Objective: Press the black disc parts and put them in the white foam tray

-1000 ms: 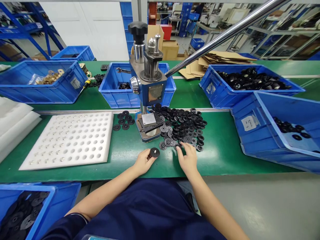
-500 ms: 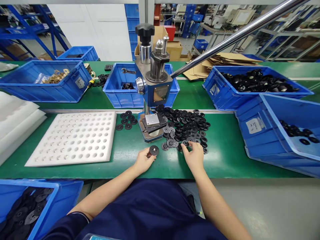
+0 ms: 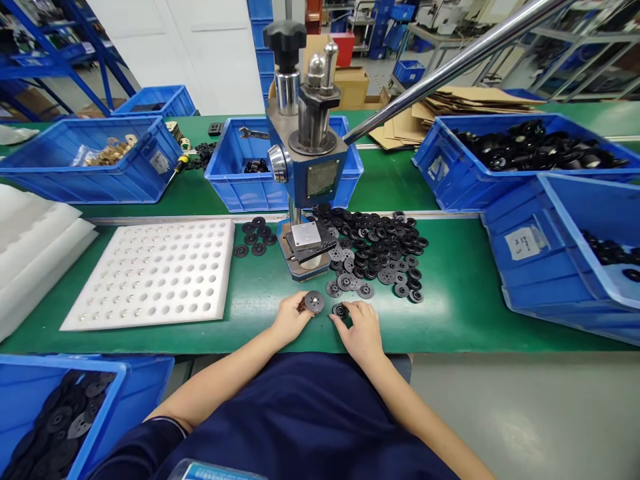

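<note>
Green workbench (image 3: 450, 293) is spanning the frame; at lower centre, the left hand (image 3: 290, 319) is grasping a black disc (image 3: 315, 303), the right hand (image 3: 363, 328) apparently pinching a smaller part (image 3: 341, 311).

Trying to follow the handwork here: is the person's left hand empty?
No, the left hand grips a black disc by its edge.

Two hands show: the left hand (image 3: 290, 320) holds one black disc (image 3: 315, 301), the right hand (image 3: 363, 327) one smaller wheel (image 3: 340, 311). There is one press (image 3: 320, 180), with seven loose discs (image 3: 251, 238) left of it; the heap (image 3: 381, 233) on its right is too crowded to count. The table (image 3: 425, 327) carries five blue bins (image 3: 245, 192), one screwdriver (image 3: 183, 160) and one foam tray (image 3: 225, 263) with holes.
</note>
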Demonstrator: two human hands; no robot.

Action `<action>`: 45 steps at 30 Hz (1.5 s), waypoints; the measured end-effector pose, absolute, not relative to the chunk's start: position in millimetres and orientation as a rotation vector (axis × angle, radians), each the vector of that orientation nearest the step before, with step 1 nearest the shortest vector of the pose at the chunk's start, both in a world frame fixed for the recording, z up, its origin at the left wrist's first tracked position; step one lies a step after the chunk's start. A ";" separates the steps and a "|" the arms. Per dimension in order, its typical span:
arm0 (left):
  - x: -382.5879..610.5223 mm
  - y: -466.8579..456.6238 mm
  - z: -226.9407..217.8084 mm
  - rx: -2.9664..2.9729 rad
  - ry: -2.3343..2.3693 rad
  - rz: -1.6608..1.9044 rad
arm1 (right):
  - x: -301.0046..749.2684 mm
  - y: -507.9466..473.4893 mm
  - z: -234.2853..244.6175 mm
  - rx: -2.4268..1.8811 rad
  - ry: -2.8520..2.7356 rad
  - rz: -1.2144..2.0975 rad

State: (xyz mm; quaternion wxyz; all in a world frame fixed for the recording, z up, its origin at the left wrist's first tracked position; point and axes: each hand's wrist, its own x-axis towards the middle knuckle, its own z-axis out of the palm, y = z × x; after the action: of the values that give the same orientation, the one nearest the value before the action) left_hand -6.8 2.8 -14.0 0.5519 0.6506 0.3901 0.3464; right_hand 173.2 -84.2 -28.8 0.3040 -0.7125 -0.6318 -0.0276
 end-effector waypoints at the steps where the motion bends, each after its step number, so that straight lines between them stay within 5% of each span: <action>1: -7.0 3.2 -14.1 1.576 0.930 0.820 | 174.4 -83.2 -27.2 -1.863 -1.659 -0.065; 15: -10.6 3.3 -17.0 1.769 0.917 0.808 | 138.8 -72.6 23.5 -1.507 -1.651 0.146; 45: -16.0 4.5 -11.8 1.794 0.863 0.673 | 132.1 -74.1 8.9 -1.490 -1.520 0.223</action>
State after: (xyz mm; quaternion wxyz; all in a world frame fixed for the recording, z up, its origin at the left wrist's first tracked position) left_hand -16.0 4.5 -11.8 0.4968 0.7409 0.3564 0.2780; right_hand 132.1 -74.1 8.9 0.4801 -0.6108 -0.6230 0.0914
